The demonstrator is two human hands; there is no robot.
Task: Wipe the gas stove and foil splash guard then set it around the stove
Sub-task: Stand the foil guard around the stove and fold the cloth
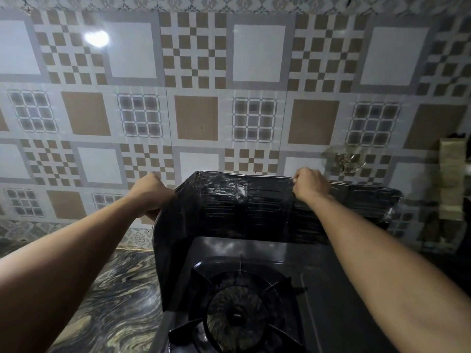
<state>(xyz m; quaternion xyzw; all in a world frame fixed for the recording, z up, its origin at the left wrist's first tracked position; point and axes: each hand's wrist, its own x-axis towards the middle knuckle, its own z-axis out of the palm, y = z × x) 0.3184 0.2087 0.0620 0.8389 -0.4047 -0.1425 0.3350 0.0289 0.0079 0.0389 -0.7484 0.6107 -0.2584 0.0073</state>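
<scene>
A dark, shiny foil splash guard [229,207] stands upright behind and along the left side of the gas stove [254,256], folded into panels. The stove's black burner and pan support [237,314] lie low in the middle. My left hand [151,193] grips the guard's top edge at its left fold. My right hand [309,186] pinches the top edge of the back panel, further right. The guard's right panel [369,207] stretches past my right forearm towards the wall.
A patterned tiled wall [196,118] rises right behind the guard. A marbled dark countertop [114,301] lies left of the stove. A clear glass item [344,159] and a hanging woven cloth [451,179] are at the right by the wall.
</scene>
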